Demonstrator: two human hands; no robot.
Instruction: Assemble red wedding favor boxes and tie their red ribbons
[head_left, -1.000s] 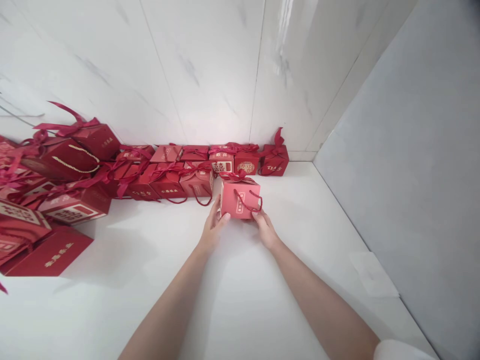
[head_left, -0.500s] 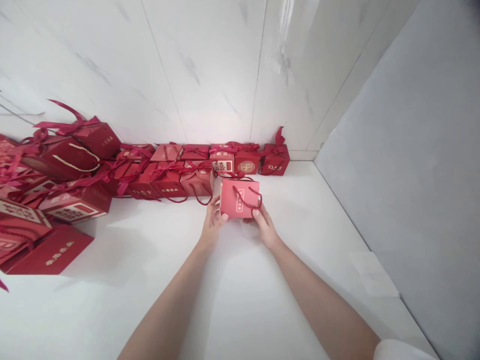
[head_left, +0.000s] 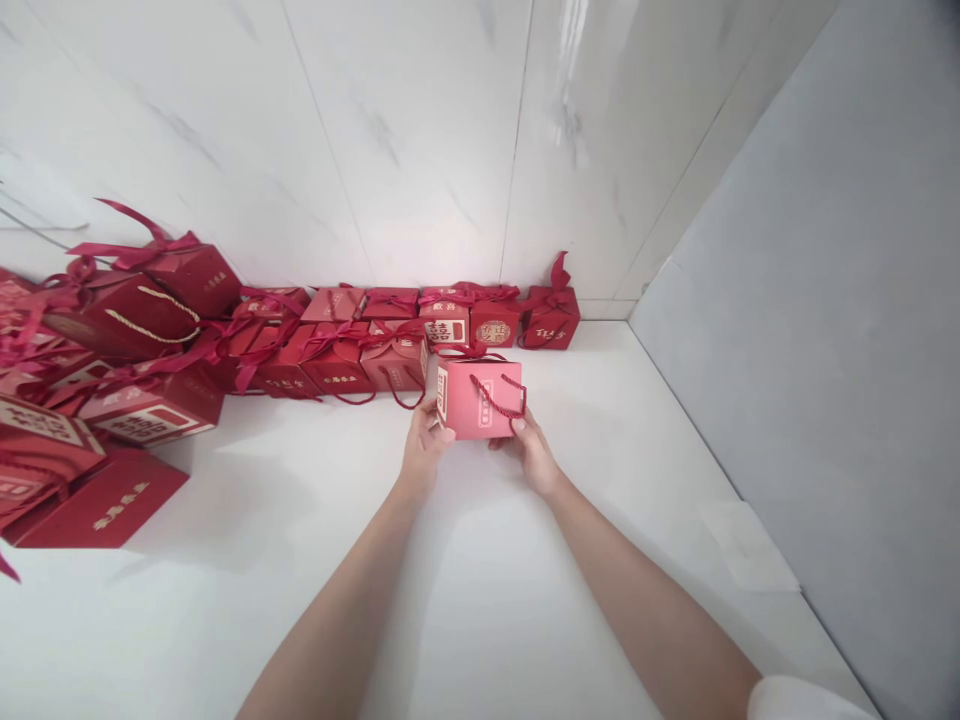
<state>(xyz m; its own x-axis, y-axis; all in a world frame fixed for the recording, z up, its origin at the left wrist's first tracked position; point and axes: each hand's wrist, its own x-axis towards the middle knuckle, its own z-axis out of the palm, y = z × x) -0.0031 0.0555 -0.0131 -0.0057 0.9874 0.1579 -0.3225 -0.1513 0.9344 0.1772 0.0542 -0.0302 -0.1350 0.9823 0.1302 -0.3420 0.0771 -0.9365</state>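
Note:
Both hands hold a pinkish-red gift box [head_left: 463,405] with a dark red rope handle and a ribbon at its top. My left hand [head_left: 426,445] grips its lower left corner, thumb in front. On the lower right edge, my right hand [head_left: 531,445] has its thumb on the front face and some fingers underneath. A white-and-red printed panel shows on the box's left side. Just behind it stand a red box with a round gold emblem [head_left: 495,325] and a box with a white double-character label [head_left: 447,328]. A pink-red box with a rope handle [head_left: 394,362] is close to its left.
More ribboned red boxes [head_left: 277,362] line the marbled wall [head_left: 420,130]. Larger boxes are piled at the left, with a long red box [head_left: 105,500] in front. A single red box [head_left: 551,320] stands near the corner. A grey panel [head_left: 840,330] borders the white surface [head_left: 300,570] on the right.
The held gift box has turned slightly, so more of its left side panel shows. It has shifted a little to the right and toward me. The other boxes stay put.

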